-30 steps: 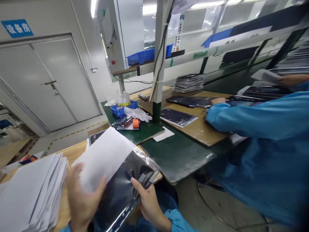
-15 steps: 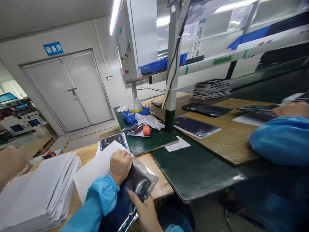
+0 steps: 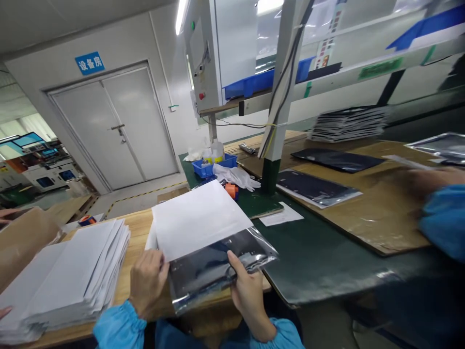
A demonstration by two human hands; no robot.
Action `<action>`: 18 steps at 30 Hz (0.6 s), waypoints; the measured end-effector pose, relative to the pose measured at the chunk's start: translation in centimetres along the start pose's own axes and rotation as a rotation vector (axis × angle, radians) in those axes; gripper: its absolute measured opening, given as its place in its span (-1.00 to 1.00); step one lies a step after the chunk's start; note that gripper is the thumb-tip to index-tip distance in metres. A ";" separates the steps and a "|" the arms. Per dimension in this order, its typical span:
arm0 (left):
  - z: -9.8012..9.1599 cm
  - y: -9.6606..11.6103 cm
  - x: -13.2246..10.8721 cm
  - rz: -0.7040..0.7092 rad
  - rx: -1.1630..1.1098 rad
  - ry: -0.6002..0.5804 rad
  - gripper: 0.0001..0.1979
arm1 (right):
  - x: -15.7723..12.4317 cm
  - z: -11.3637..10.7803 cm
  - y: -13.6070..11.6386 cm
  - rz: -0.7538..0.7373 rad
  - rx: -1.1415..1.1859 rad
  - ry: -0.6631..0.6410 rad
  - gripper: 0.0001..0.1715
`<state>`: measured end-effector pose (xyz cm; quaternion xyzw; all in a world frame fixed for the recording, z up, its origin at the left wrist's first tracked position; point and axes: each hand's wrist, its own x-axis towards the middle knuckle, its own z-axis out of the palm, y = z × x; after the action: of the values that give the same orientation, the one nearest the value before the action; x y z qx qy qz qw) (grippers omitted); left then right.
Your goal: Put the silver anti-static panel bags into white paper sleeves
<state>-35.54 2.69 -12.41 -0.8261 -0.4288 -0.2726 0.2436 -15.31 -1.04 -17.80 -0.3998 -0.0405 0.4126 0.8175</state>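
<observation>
Where the blue sign is fixed above the double door, its white characters read 设备房; the banner behind the post and the green label on the rail are too small or blurred to make out. The right hand is closed on the near part of a dark, glossy pouch, thumb on top and fingers curled under it. The left hand is loosely curled, fingertips at the pouch's left edge by the corner of a white sheet; I cannot tell whether it pinches either. The pouch is just in front of the person, over the near edge of the wooden bench; the sheet covers its far part, though whether over it or inside it cannot be told. Left of the hands is a paper stack, with a brown box beside it. Beyond the sheet, which partly hides them, are an orange roll, white gloves and a blue basket. To the right, past a slip on the green table, a co-worker's blurred hand is over a brown board.
</observation>
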 end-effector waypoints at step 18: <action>-1.0 10.4 14.4 0.358 -0.161 0.428 -0.85 | -1.6 3.8 0.7 -0.251 -0.269 -0.356 -0.55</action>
<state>-20.02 5.03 -3.96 -0.8289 -0.1920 -0.4268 0.3063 -18.31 0.47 -15.29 -0.4179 -0.2878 0.3629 0.7816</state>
